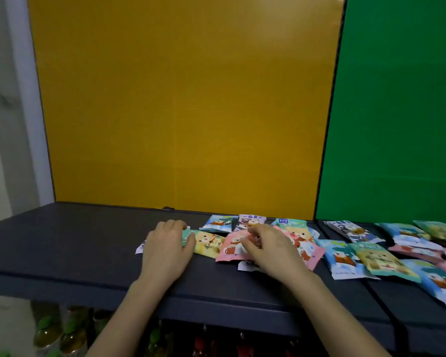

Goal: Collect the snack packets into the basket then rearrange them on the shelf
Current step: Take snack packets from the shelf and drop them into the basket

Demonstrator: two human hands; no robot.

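Clamping a yellow packet (209, 244) by its left end with the left grip (166, 243); pinching a pink packet (231, 250) with the right grip (271, 247), on the shelf (75, 240).

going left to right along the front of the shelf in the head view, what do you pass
left hand → yellow packet → pink packet → right hand → blue packet → teal packet

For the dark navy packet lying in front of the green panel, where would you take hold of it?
Probably pinch the dark navy packet by its far-left sealed end, coming from above: it lies flat on the shelf, and that end lies free.
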